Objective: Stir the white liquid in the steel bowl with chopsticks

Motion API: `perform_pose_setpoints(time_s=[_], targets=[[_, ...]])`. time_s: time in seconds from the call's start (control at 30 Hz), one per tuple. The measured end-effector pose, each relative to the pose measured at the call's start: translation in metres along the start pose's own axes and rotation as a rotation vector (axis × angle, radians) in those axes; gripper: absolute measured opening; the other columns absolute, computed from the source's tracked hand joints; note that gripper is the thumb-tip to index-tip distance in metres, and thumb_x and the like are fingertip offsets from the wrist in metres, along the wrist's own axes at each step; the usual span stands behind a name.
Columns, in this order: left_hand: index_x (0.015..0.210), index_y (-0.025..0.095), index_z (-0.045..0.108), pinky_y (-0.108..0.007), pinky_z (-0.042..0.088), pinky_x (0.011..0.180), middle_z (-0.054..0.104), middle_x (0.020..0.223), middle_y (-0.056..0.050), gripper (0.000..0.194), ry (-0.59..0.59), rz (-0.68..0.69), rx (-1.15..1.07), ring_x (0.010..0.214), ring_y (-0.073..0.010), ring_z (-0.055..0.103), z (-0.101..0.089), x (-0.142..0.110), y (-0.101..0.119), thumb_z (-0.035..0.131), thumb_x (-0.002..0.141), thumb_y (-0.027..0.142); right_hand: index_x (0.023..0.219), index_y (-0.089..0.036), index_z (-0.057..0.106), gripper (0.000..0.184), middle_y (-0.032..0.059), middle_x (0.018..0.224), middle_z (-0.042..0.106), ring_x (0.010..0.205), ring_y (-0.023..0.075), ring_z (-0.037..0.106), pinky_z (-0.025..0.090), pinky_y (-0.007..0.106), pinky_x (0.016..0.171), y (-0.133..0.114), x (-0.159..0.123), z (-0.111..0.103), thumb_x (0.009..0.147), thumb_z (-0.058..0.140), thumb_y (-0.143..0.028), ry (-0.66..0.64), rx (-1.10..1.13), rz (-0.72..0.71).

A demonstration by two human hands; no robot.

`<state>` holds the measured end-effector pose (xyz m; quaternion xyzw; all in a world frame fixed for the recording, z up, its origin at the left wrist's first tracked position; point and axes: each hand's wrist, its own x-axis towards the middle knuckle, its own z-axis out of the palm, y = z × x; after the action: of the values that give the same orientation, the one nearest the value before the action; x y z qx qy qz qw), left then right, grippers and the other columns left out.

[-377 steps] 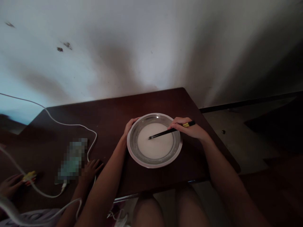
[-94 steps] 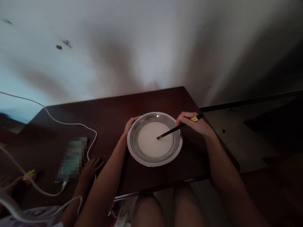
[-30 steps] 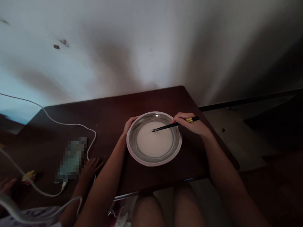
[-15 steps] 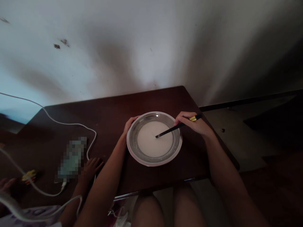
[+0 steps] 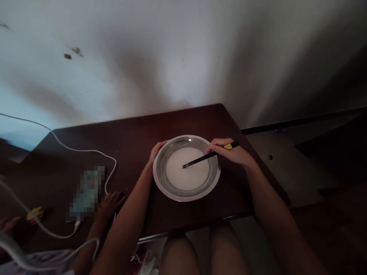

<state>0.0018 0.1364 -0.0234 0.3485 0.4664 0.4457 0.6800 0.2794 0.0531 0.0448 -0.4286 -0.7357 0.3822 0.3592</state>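
A round metal bowl (image 5: 161,179) stands on the dark brown table (image 5: 129,133) in front of me. White liquid (image 5: 183,177) covers its bottom. My left hand (image 5: 156,152) grips the bowl's left rim, its fingers partly hidden behind the wall. Over the right rim, my right hand (image 5: 228,150) is closed around black chopsticks (image 5: 199,159) with gold bands near the upper end. They slant down to the left, and their whitish tips are at the middle of the liquid; I cannot tell how deep they dip.
To the left lies a blurred-out phone (image 5: 87,193) with a white cable (image 5: 86,150) curving around it. Another person's hand (image 5: 111,202) rests beside it. A small yellow and red object (image 5: 34,215) sits farther left. The white wall (image 5: 180,57) borders the table's far edge.
My right hand has shifted slightly left and down, carrying the chopstick tips a little left through the bowl. My left hand and the bowl have hardly moved.
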Motion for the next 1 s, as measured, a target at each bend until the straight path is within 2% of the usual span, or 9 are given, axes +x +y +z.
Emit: perform_pose_setpoints(time_s=[0.17, 0.37, 0.53, 0.7, 0.8, 0.9, 1.0], targets=[[0.078, 0.017, 0.072, -0.027, 0.048, 0.073, 0.069, 0.072, -0.002, 0.023, 0.014, 0.001, -0.003, 0.082, -0.0198, 0.061, -0.0029, 0.0029, -0.0023, 0.054, 0.066, 0.026, 0.076, -0.018, 0.066, 0.025, 0.002, 0.077, 0.066, 0.076, 0.0141, 0.06, 0.043, 0.026, 0.07, 0.0014, 0.0003, -0.0006, 0.086, 0.047, -0.03, 0.086, 0.005, 0.0], [0.077, 0.017, 0.072, -0.027, 0.048, 0.074, 0.069, 0.072, -0.002, 0.023, -0.015, -0.01, -0.004, 0.082, -0.0201, 0.062, -0.0014, 0.0013, -0.001, 0.053, 0.066, 0.027, 0.079, -0.018, 0.067, 0.024, 0.0025, 0.082, 0.067, 0.078, 0.0147, 0.06, 0.043, 0.026, 0.07, 0.001, 0.0007, 0.0009, 0.086, 0.048, -0.031, 0.005, -0.012, -0.006], [0.074, 0.018, 0.071, -0.028, 0.048, 0.074, 0.069, 0.073, -0.003, 0.023, 0.022, 0.009, 0.031, 0.085, -0.0209, 0.061, -0.0013, 0.0015, -0.0008, 0.051, 0.067, 0.026, 0.075, -0.018, 0.065, 0.024, 0.002, 0.076, 0.065, 0.076, 0.0142, 0.06, 0.044, 0.027, 0.072, -0.0008, -0.0007, -0.0022, 0.086, 0.047, -0.03, 0.111, 0.015, 0.007], [0.08, 0.018, 0.071, -0.029, 0.048, 0.075, 0.069, 0.076, -0.003, 0.026, -0.037, 0.001, 0.044, 0.086, -0.0214, 0.061, -0.0033, 0.0033, -0.0027, 0.051, 0.068, 0.029, 0.078, -0.018, 0.066, 0.024, 0.0022, 0.08, 0.067, 0.078, 0.0147, 0.061, 0.044, 0.027, 0.071, 0.0008, -0.0001, 0.001, 0.086, 0.047, -0.031, -0.014, 0.035, 0.005], [0.081, 0.018, 0.071, -0.03, 0.048, 0.076, 0.069, 0.076, -0.004, 0.026, -0.033, 0.007, 0.05, 0.086, -0.0217, 0.061, -0.0032, 0.0024, -0.0027, 0.051, 0.068, 0.029, 0.079, -0.019, 0.067, 0.024, 0.0021, 0.082, 0.066, 0.079, 0.015, 0.06, 0.043, 0.027, 0.071, 0.002, 0.0003, 0.0003, 0.086, 0.048, -0.031, 0.044, -0.031, -0.013], [0.08, 0.018, 0.071, -0.03, 0.048, 0.076, 0.069, 0.076, -0.003, 0.025, -0.006, 0.017, 0.052, 0.087, -0.022, 0.06, -0.003, 0.0011, -0.002, 0.053, 0.067, 0.03, 0.076, -0.018, 0.066, 0.024, 0.0019, 0.077, 0.066, 0.076, 0.0147, 0.06, 0.043, 0.027, 0.071, 0.0006, -0.0005, -0.0019, 0.086, 0.048, -0.031, 0.117, 0.004, 0.002], [0.079, 0.017, 0.071, -0.029, 0.047, 0.076, 0.069, 0.076, -0.003, 0.025, 0.005, 0.011, 0.054, 0.086, -0.022, 0.06, -0.0028, 0.0006, -0.0012, 0.054, 0.065, 0.031, 0.075, -0.018, 0.065, 0.025, 0.002, 0.076, 0.066, 0.076, 0.0143, 0.061, 0.044, 0.026, 0.071, -0.0013, -0.0007, -0.0002, 0.086, 0.047, -0.03, 0.047, 0.053, 0.013]])
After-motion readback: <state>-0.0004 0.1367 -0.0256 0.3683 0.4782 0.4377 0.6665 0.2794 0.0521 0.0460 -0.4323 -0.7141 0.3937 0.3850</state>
